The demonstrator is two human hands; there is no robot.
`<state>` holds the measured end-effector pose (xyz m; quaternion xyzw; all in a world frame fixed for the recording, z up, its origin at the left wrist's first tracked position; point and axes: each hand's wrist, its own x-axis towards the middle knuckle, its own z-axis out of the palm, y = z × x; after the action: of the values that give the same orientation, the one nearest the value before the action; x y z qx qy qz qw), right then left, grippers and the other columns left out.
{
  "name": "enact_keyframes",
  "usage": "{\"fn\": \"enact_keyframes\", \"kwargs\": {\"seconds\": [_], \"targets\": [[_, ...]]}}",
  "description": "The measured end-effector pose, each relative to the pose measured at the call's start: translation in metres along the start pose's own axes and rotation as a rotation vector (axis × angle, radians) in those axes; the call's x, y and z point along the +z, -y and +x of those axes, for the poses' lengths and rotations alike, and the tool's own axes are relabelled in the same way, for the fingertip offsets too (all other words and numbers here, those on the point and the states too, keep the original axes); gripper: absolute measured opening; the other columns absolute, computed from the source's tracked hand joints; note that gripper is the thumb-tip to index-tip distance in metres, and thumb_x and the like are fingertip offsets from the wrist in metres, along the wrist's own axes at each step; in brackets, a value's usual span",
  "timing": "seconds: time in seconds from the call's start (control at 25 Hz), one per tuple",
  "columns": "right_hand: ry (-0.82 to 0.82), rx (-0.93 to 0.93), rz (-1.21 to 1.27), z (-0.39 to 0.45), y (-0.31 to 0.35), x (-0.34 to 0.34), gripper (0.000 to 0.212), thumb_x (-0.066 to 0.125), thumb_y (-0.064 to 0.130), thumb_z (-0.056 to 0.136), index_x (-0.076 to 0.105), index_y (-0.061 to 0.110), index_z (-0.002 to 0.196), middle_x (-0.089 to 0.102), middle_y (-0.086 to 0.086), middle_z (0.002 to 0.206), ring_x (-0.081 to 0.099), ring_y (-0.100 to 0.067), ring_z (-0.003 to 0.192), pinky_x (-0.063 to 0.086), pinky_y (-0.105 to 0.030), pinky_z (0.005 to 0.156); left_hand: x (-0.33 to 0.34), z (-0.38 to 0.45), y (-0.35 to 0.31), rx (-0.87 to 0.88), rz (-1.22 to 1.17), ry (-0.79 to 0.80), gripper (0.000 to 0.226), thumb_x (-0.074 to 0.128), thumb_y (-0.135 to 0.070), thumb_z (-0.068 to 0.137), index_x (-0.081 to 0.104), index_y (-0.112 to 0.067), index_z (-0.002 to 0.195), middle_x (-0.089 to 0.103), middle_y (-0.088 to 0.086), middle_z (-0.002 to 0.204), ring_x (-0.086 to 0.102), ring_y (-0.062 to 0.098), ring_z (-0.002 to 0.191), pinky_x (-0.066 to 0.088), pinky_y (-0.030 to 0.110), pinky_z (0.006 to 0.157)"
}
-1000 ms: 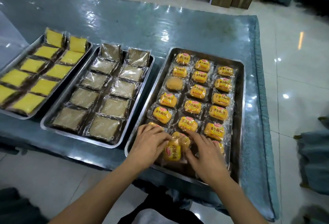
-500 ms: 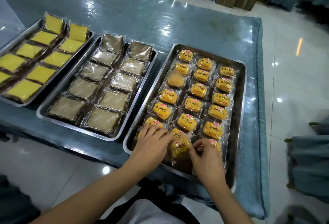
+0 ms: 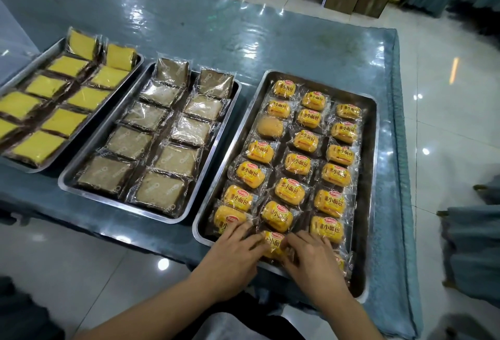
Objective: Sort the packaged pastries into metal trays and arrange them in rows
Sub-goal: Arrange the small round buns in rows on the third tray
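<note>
Both hands pinch one wrapped bun (image 3: 273, 242) between them, left hand (image 3: 234, 248) and right hand (image 3: 311, 254) at opposite ends, likely to square it up. It sits at the near edge of the right tray (image 3: 372, 177), closing the middle row

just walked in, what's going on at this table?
A person is sorting wrapped pastries into three metal trays. Both hands, left hand and right hand, pinch one yellow bun packet at the near edge of the right tray, which holds rows of the same packets. The middle tray holds brown cake slices in two rows, and the left tray holds yellow cake slices.
</note>
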<state>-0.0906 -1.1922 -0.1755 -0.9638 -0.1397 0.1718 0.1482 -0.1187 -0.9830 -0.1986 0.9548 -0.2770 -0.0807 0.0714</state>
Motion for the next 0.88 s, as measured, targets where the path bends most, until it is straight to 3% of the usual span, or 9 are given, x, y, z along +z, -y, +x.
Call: {"fn": "enact_keyframes", "kwargs": {"seconds": [0.12, 0.24, 0.36, 0.52, 0.68, 0.88], "targets": [[0.052, -0.004, -0.031, 0.001, 0.001, 0.004, 0.019, 0.064, 0.035, 0.093, 0.061, 0.037, 0.112, 0.060, 0.015, 0.109, 0.055, -0.013, 0.110, 0.034, -0.032, 0.090, -0.001, -0.003, 0.004, -0.002, -0.043, -0.047, 0.048, 0.059, -0.036, 0.087, 0.052, -0.033, 0.135, 0.059, -0.008, 0.138, 0.051, 0.024, 0.131, 0.038, 0.047, 0.112], [0.034, 0.024, -0.008, 0.002, 0.002, 0.002, 0.022, 0.064, 0.036, 0.092, 0.060, 0.036, 0.114, 0.058, 0.015, 0.110, 0.054, -0.012, 0.110, 0.035, -0.031, 0.092, -0.004, 0.000, 0.021, -0.172, -0.080, -0.096, 0.056, 0.064, -0.019, 0.082, 0.048, -0.028, 0.135, 0.056, -0.002, 0.138, 0.050, 0.025, 0.130, 0.042, 0.046, 0.109], [-0.036, 0.025, 0.017, 0.008, 0.008, 0.000, 0.023, 0.064, 0.034, 0.093, 0.062, 0.036, 0.116, 0.060, 0.015, 0.108, 0.055, -0.012, 0.106, 0.038, -0.033, 0.097, -0.011, -0.006, 0.051, -0.335, -0.067, -0.112, 0.069, 0.067, 0.000, 0.072, 0.052, -0.023, 0.136, 0.058, 0.001, 0.138, 0.050, 0.031, 0.132, 0.042, 0.048, 0.107], [-0.082, -0.037, 0.019, 0.024, 0.023, 0.002, 0.031, 0.062, 0.027, 0.094, 0.062, 0.035, 0.125, 0.064, 0.014, 0.113, 0.057, -0.017, 0.106, 0.039, -0.038, 0.094, -0.018, -0.022, 0.078, -0.387, -0.049, -0.124, 0.075, 0.070, 0.009, 0.065, 0.059, -0.024, 0.131, 0.062, 0.000, 0.135, 0.051, 0.035, 0.130, 0.044, 0.052, 0.102], [-0.036, -0.106, -0.011, 0.039, 0.042, 0.007, 0.042, 0.047, 0.027, 0.103, 0.047, 0.039, 0.143, 0.057, 0.015, 0.135, 0.047, -0.017, 0.124, 0.031, -0.041, 0.104, -0.016, -0.028, 0.084, -0.349, -0.104, -0.091, 0.067, 0.073, 0.001, 0.077, 0.058, -0.030, 0.135, 0.062, 0.000, 0.137, 0.047, 0.036, 0.135, 0.038, 0.054, 0.106], [-0.022, -0.096, -0.100, 0.048, 0.046, 0.020, 0.044, 0.047, 0.027, 0.103, 0.049, 0.038, 0.145, 0.059, 0.010, 0.136, 0.049, -0.022, 0.123, 0.031, -0.044, 0.099, -0.011, -0.029, 0.084, -0.344, -0.086, -0.005, 0.064, 0.058, -0.014, 0.093, 0.040, -0.031, 0.151, 0.052, 0.000, 0.149, 0.031, 0.033, 0.146, 0.025, 0.050, 0.116]]}}
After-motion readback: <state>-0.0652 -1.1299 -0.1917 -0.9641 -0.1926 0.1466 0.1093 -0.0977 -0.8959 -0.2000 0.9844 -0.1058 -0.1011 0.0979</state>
